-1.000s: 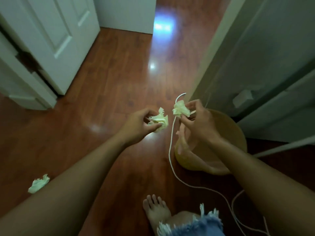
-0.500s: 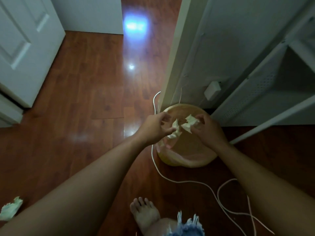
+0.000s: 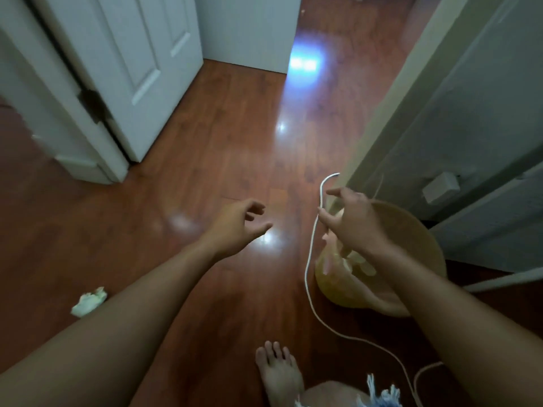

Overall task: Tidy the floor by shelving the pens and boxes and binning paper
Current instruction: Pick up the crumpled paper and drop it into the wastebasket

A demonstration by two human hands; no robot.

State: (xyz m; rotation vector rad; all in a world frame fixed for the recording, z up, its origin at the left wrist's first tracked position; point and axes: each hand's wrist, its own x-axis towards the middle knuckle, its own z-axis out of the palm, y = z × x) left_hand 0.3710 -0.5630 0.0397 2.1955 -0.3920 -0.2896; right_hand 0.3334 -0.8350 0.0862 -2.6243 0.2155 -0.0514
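A round tan bin (image 3: 420, 239) stands on the wood floor at the right, beside a white door frame. Pale crumpled paper (image 3: 357, 264) lies inside it, partly hidden by my right arm. My right hand (image 3: 351, 218) hovers above the bin's left rim with fingers spread and nothing in them. My left hand (image 3: 238, 227) hangs over the bare floor left of the bin, fingers loosely relaxed and empty. Another crumpled paper ball (image 3: 88, 301) lies on the floor at the lower left, just beside my left forearm.
A white cable (image 3: 311, 259) runs along the floor past the bin's left side toward my bare foot (image 3: 277, 374). A white door (image 3: 141, 69) stands ajar at the upper left. A white shelf frame (image 3: 499, 201) and a wall plug (image 3: 440, 186) sit behind the bin.
Both hands held crumpled paper over the bin; now both are empty and the paper lies in the bin. My left hand has drawn back to the left, away from the bin.
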